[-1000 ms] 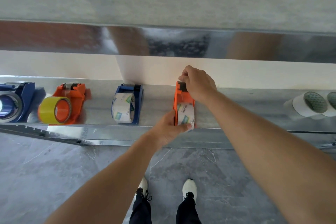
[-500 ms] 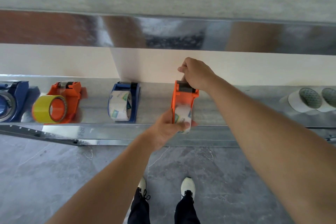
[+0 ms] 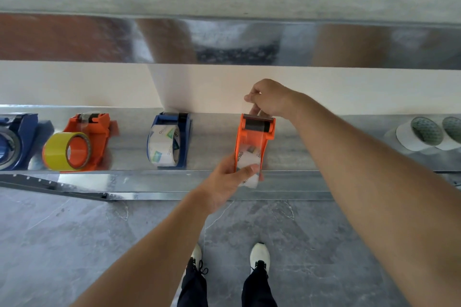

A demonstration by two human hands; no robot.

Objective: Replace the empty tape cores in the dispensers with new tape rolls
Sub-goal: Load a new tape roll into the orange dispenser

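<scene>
Your L hand (image 3: 228, 177) is at the 6 o'clock end of the orange dispenser (image 3: 252, 137). Fingers and thumb are wrapped round the printed tape roll (image 3: 249, 166) seated there, and the roll overhangs the front lip of the metal shelf (image 3: 294, 152).

Your R hand (image 3: 269, 98) is at the dispenser's 12 o'clock end, fingers curled, tips pinching at the cutter edge just past the black roller (image 3: 257, 126). Can't tell if a tape end is between them.

The dispenser lies lengthwise 12-to-6 on the shelf, approx mid-frame; can't tell if it's flat.

At its 9 o'clock, apart, is a blue dispenser (image 3: 183, 129) w/ a same-print roll (image 3: 164, 147) loaded. Next is the yellow-roll dispenser (image 3: 96, 129), then a 2nd blue unit (image 3: 22, 129) cut off by the frame edge.

At 3 o'clock, well apart, two white rolls (image 3: 409, 139) lie side by side. Your white shoes (image 3: 260, 255) are at 6 o'clock on the grey floor (image 3: 74, 244).
</scene>
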